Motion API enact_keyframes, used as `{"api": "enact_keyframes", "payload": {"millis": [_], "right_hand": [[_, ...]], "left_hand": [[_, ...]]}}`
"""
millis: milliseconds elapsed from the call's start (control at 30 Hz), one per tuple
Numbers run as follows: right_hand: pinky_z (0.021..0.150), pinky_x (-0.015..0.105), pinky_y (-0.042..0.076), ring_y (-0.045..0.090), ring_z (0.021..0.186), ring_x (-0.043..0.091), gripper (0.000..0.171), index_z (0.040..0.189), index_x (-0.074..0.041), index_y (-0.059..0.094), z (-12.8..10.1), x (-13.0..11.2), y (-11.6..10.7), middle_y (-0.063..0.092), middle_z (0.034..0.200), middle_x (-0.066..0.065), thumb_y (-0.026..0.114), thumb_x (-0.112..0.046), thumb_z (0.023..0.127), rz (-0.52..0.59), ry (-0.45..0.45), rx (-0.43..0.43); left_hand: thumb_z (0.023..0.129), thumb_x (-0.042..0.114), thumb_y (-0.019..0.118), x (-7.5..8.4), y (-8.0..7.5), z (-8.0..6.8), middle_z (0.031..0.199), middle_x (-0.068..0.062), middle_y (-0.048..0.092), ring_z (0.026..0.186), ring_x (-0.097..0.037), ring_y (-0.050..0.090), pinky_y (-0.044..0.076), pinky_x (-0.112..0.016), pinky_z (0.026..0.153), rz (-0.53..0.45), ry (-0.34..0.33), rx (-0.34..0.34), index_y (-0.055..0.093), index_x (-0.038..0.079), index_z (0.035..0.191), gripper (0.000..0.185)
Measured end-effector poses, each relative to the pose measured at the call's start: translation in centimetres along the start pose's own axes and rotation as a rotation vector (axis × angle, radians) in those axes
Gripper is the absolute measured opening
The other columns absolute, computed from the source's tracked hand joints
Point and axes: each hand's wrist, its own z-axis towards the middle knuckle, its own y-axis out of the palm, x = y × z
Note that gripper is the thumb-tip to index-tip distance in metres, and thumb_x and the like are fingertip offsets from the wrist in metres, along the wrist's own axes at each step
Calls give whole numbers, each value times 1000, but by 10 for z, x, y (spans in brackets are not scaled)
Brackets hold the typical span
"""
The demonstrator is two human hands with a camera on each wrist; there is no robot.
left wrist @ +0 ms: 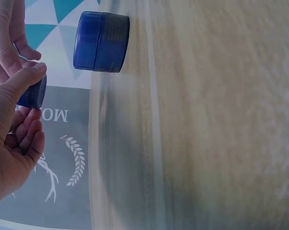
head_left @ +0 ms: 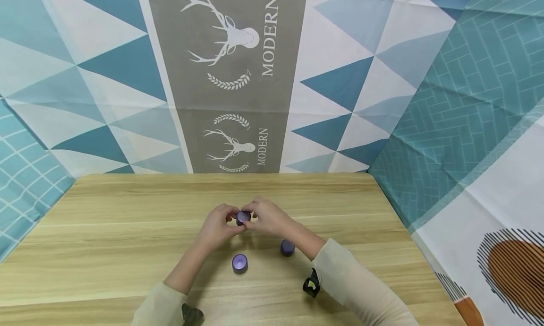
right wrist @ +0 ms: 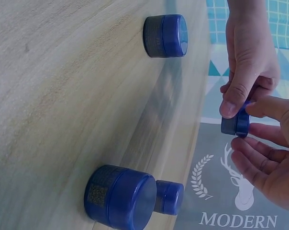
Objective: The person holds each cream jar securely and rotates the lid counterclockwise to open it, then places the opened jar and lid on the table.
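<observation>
Above the tabletop, both hands hold one small blue-purple lidded jar [head_left: 243, 217] between them. My left hand [head_left: 216, 226] pinches it from the left, and in the right wrist view its thumb presses the darker, labelled body of the jar [right wrist: 228, 125]. From the other side my right hand [head_left: 268, 217] has thumb and fingers at the glossy lid end. A matching jar [head_left: 240, 263] stands upright on the table, nearer the body. Another jar [head_left: 287, 248] stands beside the right forearm. The right wrist view also shows a farther jar [right wrist: 172, 197], partly behind a nearer one [right wrist: 130, 199].
The wooden table [head_left: 106, 241] ends at a back edge against a hanging cloth [head_left: 229, 99] printed with deer heads and triangles. More patterned cloth [head_left: 467, 108] hangs at the right side. Dark wrist mounts [head_left: 311, 284] sit by the sleeves.
</observation>
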Motion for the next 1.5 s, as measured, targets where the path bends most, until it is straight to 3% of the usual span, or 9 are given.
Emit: {"api": "enact_keyframes", "payload": {"millis": [400, 767, 1133, 1500], "right_hand": [[73, 19, 49, 63, 96, 21, 41, 118, -6, 63, -2, 1, 0, 65, 108, 8, 65, -33, 87, 9, 48, 28], [73, 15, 47, 61, 92, 18, 34, 117, -6, 64, -1, 3, 3, 64, 101, 5, 65, -23, 87, -27, -25, 3], [75, 20, 49, 61, 97, 20, 41, 120, -7, 62, -3, 2, 1, 63, 107, 7, 63, -33, 88, 5, 35, 16], [69, 14, 44, 61, 90, 19, 36, 117, -6, 64, -2, 3, 2, 63, 99, 4, 66, -26, 86, -14, 12, 14]], "left_hand": [[68, 19, 81, 0, 1, -1, 86, -5, 62, 81, -21, 55, 46, -28, 72, -14, -24, 3, 68, 3, 97, 35], [69, 15, 80, 1, 2, -2, 85, -4, 61, 79, -17, 54, 46, -27, 71, -3, -11, 0, 68, 3, 95, 32], [68, 15, 80, 1, 2, -1, 86, -5, 62, 80, -18, 56, 49, -29, 73, -8, 0, 11, 68, 2, 97, 34], [68, 16, 80, -1, 5, 0, 86, -4, 62, 80, -17, 56, 49, -29, 74, -4, 4, 7, 68, 4, 96, 33]]}}
